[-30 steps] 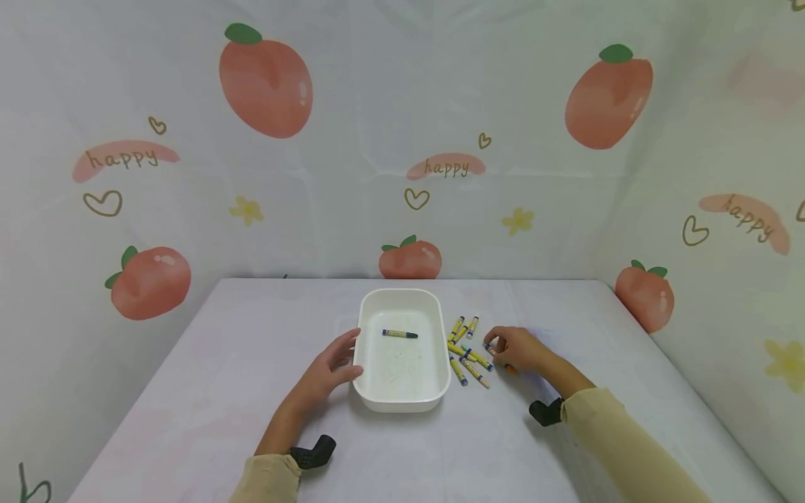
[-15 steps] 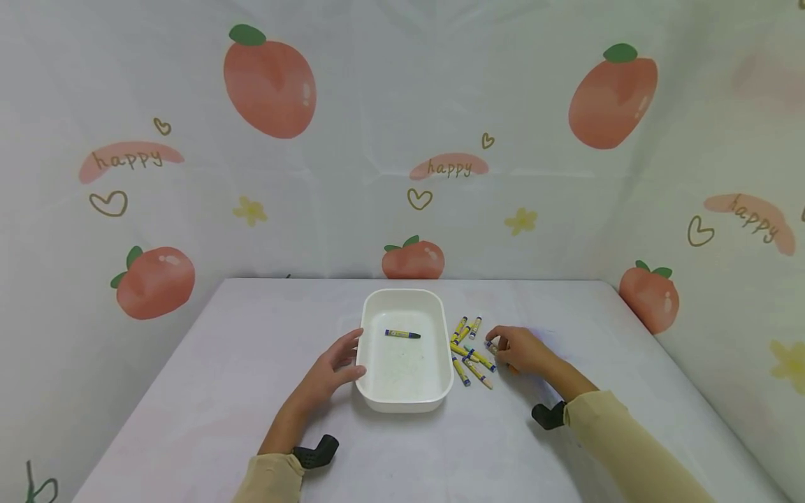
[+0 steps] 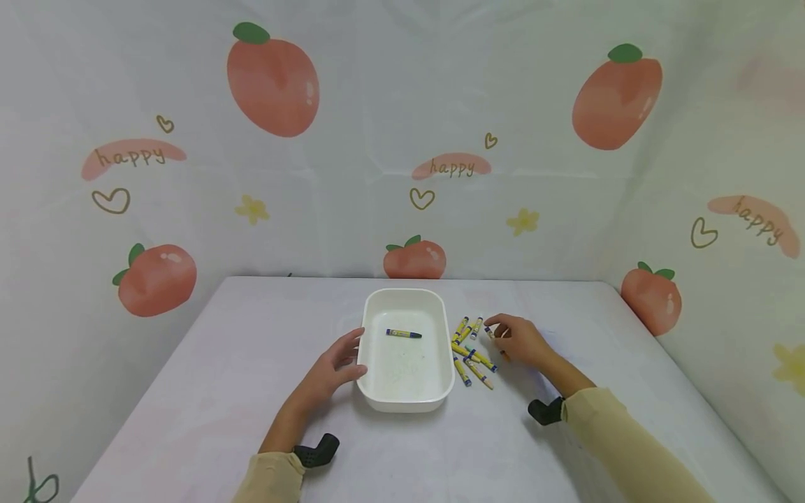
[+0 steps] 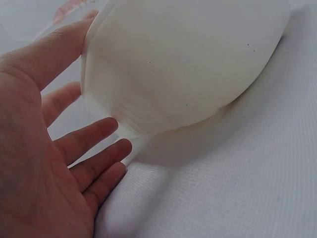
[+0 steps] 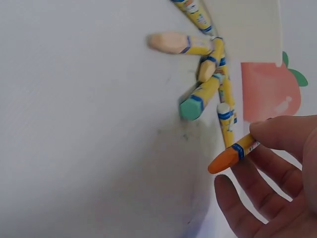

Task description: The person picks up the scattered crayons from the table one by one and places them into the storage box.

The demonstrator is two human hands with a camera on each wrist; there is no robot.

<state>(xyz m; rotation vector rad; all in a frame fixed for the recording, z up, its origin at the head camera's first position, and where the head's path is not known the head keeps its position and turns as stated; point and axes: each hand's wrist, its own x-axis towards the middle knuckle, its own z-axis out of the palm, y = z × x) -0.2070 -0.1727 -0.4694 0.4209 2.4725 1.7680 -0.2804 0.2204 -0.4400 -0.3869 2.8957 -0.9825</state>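
Fingers (image 5: pixel 235 206) of the right hand (image 3: pixel 523 341) hold an orange crayon (image 5: pixel 230 157) between thumb and fingertips, bare orange end poking out, yellow wrapper mostly under the thumb; other fingers spread apart, slightly bent. Can't tell if that crayon touches the table (image 3: pixel 390 461). Left hand (image 3: pixel 330 369): fingers apart and relaxed, tips at the left side of a white tray (image 3: pixel 405 406), no grip around it. Loose crayons (image 3: pixel 483 360) sit in an untidy heap between tray and right hand, several crossed over each other, just beside the tray's right side; can't tell if any touch it. Right wrist view picks out a peach crayon (image 5: pixel 171 43) and a green crayon (image 5: pixel 192 106) among them. One dark-tipped crayon (image 3: pixel 404 334) lies flat and crosswise inside the tray, in the far half, dark end to the right. Tray sits upright, floor speckled with small marks. Black wrist units (image 3: pixel 316 451) on both arms, beige sleeves (image 3: pixel 270 478) behind them. White cloth backdrop (image 3: pixel 352 230) past the table, printed with red-orange fruit (image 3: pixel 273 87), yellow flowers (image 3: pixel 523 221), hearts and "happy" lettering.
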